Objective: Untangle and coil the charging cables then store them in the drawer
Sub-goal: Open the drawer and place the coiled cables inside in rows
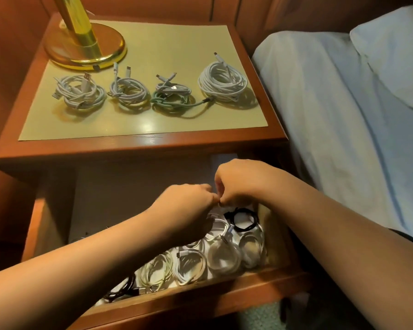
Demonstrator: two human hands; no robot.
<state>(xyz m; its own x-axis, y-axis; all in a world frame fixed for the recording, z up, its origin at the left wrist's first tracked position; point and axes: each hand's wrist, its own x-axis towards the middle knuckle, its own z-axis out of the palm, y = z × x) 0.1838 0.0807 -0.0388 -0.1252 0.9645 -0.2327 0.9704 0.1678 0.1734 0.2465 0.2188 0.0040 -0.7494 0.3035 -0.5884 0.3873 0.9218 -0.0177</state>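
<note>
Though I look for brands or lettering, I can read none on anything in view. Nearest me, the open drawer [200, 296] holds a row of coiled cables along its front edge: a black coil [119, 290] at the front left corner, a cream coil [156, 272], then white coils [224, 256] running toward the right side, with a second black coil [242, 219] farther back on the right. Both hands meet above the drawer's right half. My left hand [188, 203] has its fingers curled, and my right hand [239, 182] has its fingers curled too, the fingertips of the two touching; they seem to pinch something small and pale between them, but I cannot tell what. Beyond, on the worktop [141, 125], four coiled bundles lie in a line: a white bundle [79, 92] near the left edge, another white bundle [129, 94], a green-and-white bundle [172, 98], and a larger white bundle [222, 82] toward the right edge. At the far left corner stands a brass lamp base [84, 47]. A bed [343, 115] lies beside the right edge.
</note>
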